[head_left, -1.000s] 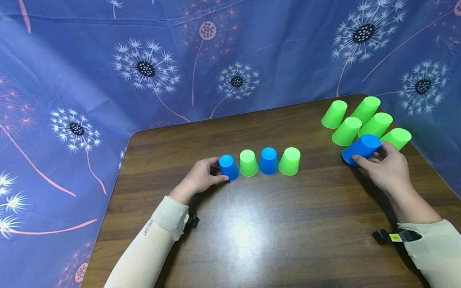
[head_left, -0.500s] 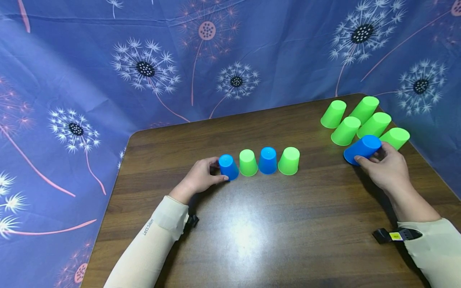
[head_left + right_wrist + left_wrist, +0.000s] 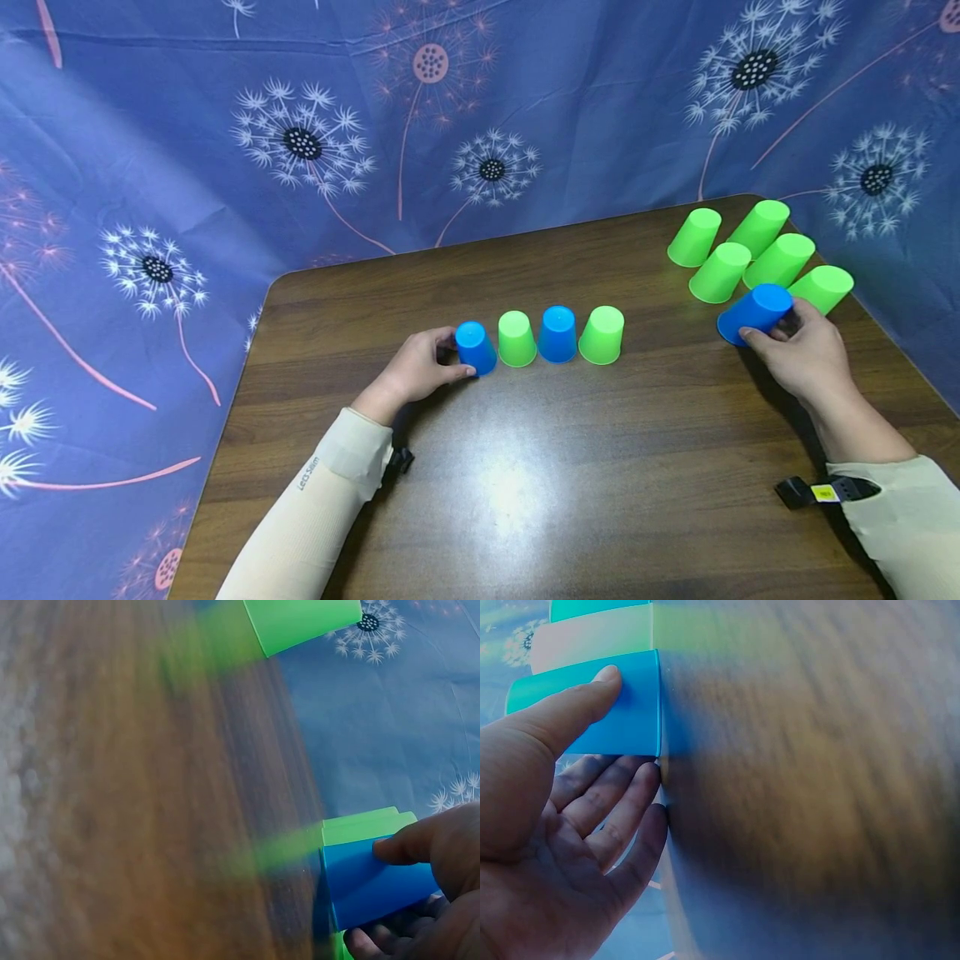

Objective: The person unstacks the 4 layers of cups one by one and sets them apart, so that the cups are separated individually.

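My left hand [image 3: 412, 368] holds an upside-down blue cup [image 3: 476, 348] at the left end of a short row. In the left wrist view its thumb lies on the blue wall, with the fingers behind. A green cup [image 3: 517, 339], a second blue cup [image 3: 558, 335] and another green cup [image 3: 602, 336] continue that row to the right. On the right side, my right hand [image 3: 808, 350] grips a third blue cup [image 3: 375, 879], thumb on its near side and fingers around the back. This cup is also upside down, rim down near the tabletop.
Several upside-down green cups [image 3: 718, 273] stand grouped in the far right corner, just behind the right-hand blue cup. The brown wooden table [image 3: 615, 467] ends at a blue dandelion-print cloth [image 3: 600, 117] hanging behind it.
My right hand has shifted its blue cup very slightly toward me and lower in the head view. The left hand and the row of cups have stayed in place.
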Available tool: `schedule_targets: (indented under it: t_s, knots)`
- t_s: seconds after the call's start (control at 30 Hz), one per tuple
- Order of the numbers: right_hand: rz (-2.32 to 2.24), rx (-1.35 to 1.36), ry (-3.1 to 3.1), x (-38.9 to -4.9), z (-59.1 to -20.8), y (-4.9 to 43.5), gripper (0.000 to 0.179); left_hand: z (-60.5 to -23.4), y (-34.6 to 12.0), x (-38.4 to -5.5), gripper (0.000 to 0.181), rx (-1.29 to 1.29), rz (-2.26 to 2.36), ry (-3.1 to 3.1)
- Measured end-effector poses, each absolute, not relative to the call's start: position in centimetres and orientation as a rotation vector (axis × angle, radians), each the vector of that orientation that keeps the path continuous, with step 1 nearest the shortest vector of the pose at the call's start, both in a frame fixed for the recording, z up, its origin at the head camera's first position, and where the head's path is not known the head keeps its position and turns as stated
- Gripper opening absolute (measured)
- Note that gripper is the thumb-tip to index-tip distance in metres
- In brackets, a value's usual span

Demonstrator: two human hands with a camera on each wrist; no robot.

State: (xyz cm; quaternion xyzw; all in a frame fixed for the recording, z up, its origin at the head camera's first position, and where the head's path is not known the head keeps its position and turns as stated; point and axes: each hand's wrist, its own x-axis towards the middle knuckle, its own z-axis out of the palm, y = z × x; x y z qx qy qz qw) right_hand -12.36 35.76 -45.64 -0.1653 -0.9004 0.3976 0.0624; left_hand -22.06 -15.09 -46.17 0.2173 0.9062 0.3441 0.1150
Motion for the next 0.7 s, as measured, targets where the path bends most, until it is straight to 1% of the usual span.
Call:
schedule_targets:
  t_s: [0.43, 0.57, 0.7]
  knots:
    - [1.253, -0.506, -2.688, -12.4, -45.8, 35.7, 0.078, -46.2, -15.2, -22.1, 0.045, 0.632, 1.017, 2.648]
    - [1.266, -0.525, -2.607, -12.5, -45.3, 35.3, 0.079, -46.2, -15.2, -22.1, 0.044, 0.631, 1.011, 2.651]
    - [1.247, -0.496, -2.497, -12.6, -44.2, 34.6, 0.075, -46.3, -15.2, -22.0, 0.044, 0.629, 1.009, 2.648]
